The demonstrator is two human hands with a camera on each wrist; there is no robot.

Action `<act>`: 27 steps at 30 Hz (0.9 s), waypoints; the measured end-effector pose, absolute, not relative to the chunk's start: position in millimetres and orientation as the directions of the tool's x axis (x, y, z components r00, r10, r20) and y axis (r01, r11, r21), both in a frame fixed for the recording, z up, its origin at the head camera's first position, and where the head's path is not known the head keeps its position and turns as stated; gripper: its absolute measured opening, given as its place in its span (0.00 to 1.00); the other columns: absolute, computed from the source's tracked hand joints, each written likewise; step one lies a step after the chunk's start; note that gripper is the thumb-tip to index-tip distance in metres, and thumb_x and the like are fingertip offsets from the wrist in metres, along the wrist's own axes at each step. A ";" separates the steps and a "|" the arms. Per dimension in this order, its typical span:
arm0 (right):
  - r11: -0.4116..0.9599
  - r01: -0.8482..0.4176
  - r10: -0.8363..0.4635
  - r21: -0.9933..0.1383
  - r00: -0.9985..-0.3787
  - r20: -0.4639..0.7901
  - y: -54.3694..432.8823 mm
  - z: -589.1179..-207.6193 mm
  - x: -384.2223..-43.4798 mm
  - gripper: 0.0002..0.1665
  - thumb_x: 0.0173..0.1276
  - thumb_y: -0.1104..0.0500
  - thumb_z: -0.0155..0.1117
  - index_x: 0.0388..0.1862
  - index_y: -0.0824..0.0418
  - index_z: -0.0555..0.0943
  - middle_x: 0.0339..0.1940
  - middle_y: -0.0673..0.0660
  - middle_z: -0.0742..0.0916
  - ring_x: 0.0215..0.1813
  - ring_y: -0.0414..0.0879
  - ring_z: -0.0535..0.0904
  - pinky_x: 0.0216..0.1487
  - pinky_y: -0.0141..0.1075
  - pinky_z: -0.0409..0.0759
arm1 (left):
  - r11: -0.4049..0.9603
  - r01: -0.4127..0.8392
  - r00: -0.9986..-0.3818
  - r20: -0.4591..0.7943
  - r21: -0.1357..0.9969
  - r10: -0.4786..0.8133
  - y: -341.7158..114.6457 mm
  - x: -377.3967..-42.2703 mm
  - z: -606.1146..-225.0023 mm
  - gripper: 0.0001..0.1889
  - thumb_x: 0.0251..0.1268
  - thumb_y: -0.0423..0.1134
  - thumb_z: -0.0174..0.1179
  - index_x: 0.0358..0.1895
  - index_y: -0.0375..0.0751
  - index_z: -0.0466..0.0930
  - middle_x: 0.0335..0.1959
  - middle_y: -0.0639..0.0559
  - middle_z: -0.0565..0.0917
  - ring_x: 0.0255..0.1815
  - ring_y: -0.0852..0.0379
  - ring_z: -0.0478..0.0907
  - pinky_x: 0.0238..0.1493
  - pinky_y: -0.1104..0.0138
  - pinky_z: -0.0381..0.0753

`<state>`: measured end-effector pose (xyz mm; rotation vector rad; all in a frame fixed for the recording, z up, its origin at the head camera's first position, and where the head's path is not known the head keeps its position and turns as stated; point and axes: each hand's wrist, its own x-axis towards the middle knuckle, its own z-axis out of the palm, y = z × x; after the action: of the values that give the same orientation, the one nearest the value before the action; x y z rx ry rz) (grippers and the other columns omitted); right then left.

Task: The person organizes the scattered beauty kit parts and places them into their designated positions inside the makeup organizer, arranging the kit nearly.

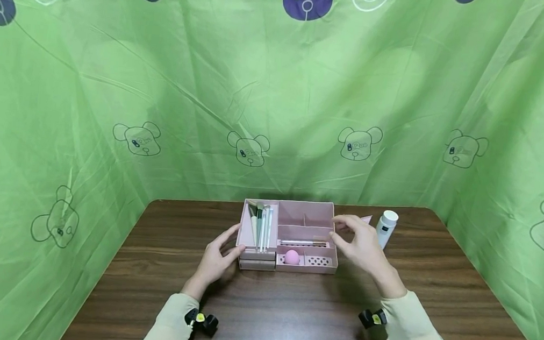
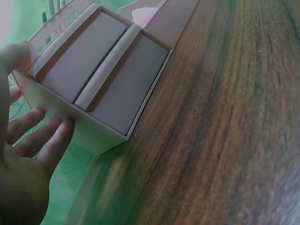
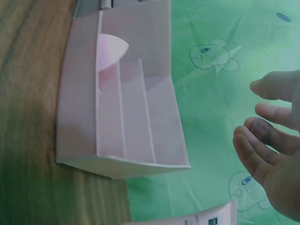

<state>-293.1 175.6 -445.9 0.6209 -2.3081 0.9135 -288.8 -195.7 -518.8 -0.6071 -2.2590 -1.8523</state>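
A pink desk organizer (image 1: 300, 267) stands on the table, with two drawers (image 2: 131, 82) at its front left. Several makeup brushes (image 1: 263, 228) lie in its upper left tray, and a slim brush or pen (image 1: 303, 243) lies across a right compartment. A pink ball-shaped makeup sponge (image 1: 292, 257) sits in a front compartment. My left hand (image 1: 216, 259) holds the organizer's left front corner, thumb at the front edge and fingertips against the side wall. Beside the organizer's right wall is my right hand (image 1: 361, 246), its fingers loosely bent, holding nothing and apart from the wall in the right wrist view.
A white bottle (image 1: 386, 227) stands upright on the table to the right, behind my right hand. Near it is a pale pink tube (image 3: 206, 216), mostly hidden in the head view. Green printed cloth (image 1: 297, 156) hangs around the back and sides of the wooden table (image 1: 284, 311).
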 end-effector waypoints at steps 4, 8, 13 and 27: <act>0.688 -0.558 -0.127 -0.464 -0.722 0.681 183.8 -441.1 -293.6 0.18 0.54 0.62 0.75 0.45 0.60 0.84 0.35 0.54 0.87 0.36 0.48 0.83 0.38 0.33 0.82 | 0.168 0.411 -0.904 0.376 0.896 0.205 -196.0 -288.2 -519.9 0.31 0.66 0.36 0.63 0.70 0.33 0.65 0.66 0.32 0.73 0.63 0.33 0.71 0.61 0.47 0.76; 0.699 -0.534 -0.070 -0.475 -0.712 0.698 192.1 -438.1 -295.5 0.18 0.54 0.62 0.75 0.45 0.60 0.85 0.36 0.56 0.87 0.37 0.49 0.82 0.36 0.29 0.80 | 0.183 0.429 -0.896 0.392 0.885 0.207 -196.0 -287.6 -520.4 0.31 0.66 0.36 0.63 0.70 0.32 0.65 0.65 0.31 0.73 0.62 0.33 0.72 0.60 0.48 0.78; 0.710 -0.512 -0.027 -0.483 -0.705 0.708 201.4 -433.2 -298.4 0.19 0.55 0.61 0.75 0.47 0.60 0.84 0.39 0.58 0.87 0.38 0.52 0.83 0.37 0.34 0.80 | 0.179 0.425 -0.898 0.388 0.887 0.209 -196.2 -288.0 -520.3 0.31 0.66 0.36 0.63 0.70 0.32 0.65 0.65 0.31 0.73 0.62 0.33 0.72 0.60 0.49 0.78; 0.725 -0.463 0.043 -0.511 -0.709 0.704 217.7 -430.2 -306.2 0.18 0.56 0.61 0.74 0.47 0.62 0.84 0.40 0.58 0.87 0.40 0.53 0.85 0.44 0.38 0.82 | 0.176 0.406 -0.906 0.369 0.897 0.207 -196.7 -290.6 -521.2 0.31 0.66 0.38 0.63 0.71 0.36 0.65 0.67 0.32 0.71 0.64 0.35 0.71 0.62 0.47 0.76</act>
<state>-306.2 217.7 -430.2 0.3159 -2.2044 0.9025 -290.6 -196.7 -521.2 -0.6003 -2.2781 -1.8223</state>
